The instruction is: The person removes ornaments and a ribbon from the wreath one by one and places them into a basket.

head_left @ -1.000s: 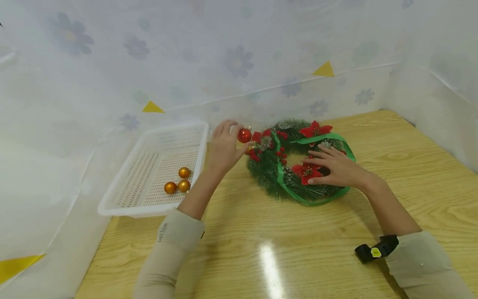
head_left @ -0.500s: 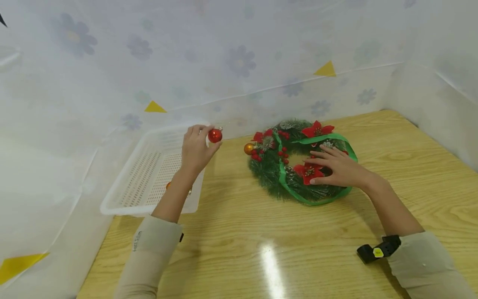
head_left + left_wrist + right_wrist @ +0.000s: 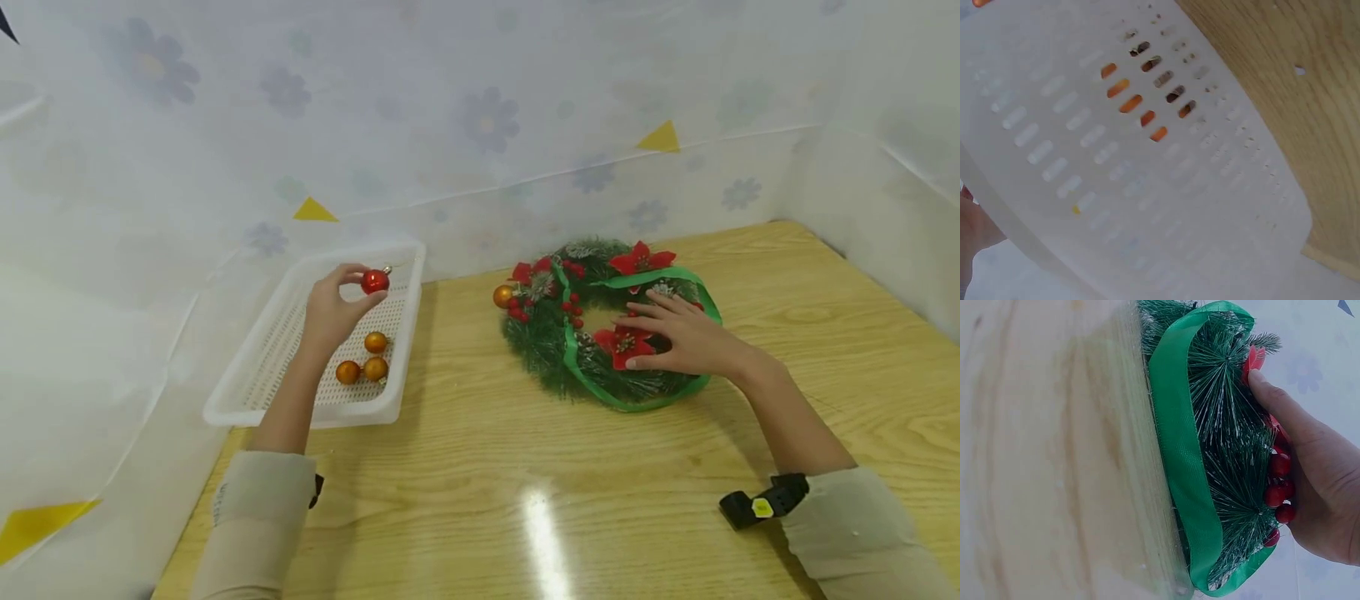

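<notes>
Above the white plastic basket [image 3: 408,333], my left hand [image 3: 330,312] pinches a shiny red Christmas ball [image 3: 376,282] between thumb and fingers. Gold balls [image 3: 377,368] lie on the basket's floor, near its front right corner. My right hand [image 3: 686,337] rests with spread fingers on the green Christmas wreath [image 3: 540,350], beside a red poinsettia [image 3: 624,346]. A green ribbon [image 3: 600,398] loops over the wreath. One gold ball [image 3: 503,296] sits at the wreath's left edge. In the right wrist view, the thumb [image 3: 1279,400] touches a red petal, with red berries [image 3: 1280,464] below it.
The basket's perforated wall [image 3: 1085,137] fills most of the left wrist view. A wooden table [image 3: 450,467] carries everything. White flowered sheeting [image 3: 480,158] closes in the back and sides, with yellow triangles [image 3: 662,137] on it.
My left hand has carried the red ball leftward, from beside the wreath to over the basket. The gold ball at the wreath's edge has come into full view. My right hand stays put.
</notes>
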The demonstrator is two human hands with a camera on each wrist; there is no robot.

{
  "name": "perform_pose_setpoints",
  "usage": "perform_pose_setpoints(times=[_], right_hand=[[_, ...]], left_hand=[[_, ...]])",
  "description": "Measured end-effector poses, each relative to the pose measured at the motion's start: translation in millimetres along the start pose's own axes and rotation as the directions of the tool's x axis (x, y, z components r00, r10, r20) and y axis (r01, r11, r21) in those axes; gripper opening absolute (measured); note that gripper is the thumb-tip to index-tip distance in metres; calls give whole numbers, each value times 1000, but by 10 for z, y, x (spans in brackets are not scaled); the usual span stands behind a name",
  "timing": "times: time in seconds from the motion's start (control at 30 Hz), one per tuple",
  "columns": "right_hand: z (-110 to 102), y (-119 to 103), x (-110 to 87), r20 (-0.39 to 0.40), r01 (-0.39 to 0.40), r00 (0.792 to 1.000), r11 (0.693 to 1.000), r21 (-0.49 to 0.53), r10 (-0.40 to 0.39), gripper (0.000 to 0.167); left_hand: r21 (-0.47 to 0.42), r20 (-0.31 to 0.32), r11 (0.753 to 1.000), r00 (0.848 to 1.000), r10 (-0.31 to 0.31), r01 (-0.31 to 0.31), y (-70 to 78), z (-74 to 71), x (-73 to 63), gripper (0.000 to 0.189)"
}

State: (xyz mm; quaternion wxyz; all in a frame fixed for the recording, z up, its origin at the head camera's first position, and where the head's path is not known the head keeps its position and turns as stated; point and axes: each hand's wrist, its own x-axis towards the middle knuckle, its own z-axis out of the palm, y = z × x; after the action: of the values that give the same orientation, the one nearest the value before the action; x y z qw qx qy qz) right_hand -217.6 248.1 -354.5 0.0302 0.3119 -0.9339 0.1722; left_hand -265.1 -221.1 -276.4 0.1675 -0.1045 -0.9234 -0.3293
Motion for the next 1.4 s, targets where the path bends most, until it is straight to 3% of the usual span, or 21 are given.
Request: perform_pose_setpoints(times=[0.17,0.33,0.57,0.83,1.07,1.4], right_hand=[[12,8,13,4,-3,1000,1000,-1,3,66],[10,5,13,10,-7,1000,1000,15,7,66],[18,9,3,11,-13,1000,1000,26,13,66],[33,15,-24,7,-11,1000,1000,26,10,66],[11,21,-17,9,-16,1000,999,39,16,65],[5,30,6,14,-13,1000,1000,28,13,65]], left_hand=[[-178,137,973,983,-122,146,-271,-139,-62,50],[-283,315,923,935,-166,259,-537,-242,-104,55],[-313,488,879,855,-176,360,-895,-323,-138,53],[-222,579,889,788,-210,400,-1106,-313,-173,55],[-85,598,919,758,-262,384,-1107,-217,-132,51],[-15,601,932,748,-281,362,-1117,-139,-99,45]])
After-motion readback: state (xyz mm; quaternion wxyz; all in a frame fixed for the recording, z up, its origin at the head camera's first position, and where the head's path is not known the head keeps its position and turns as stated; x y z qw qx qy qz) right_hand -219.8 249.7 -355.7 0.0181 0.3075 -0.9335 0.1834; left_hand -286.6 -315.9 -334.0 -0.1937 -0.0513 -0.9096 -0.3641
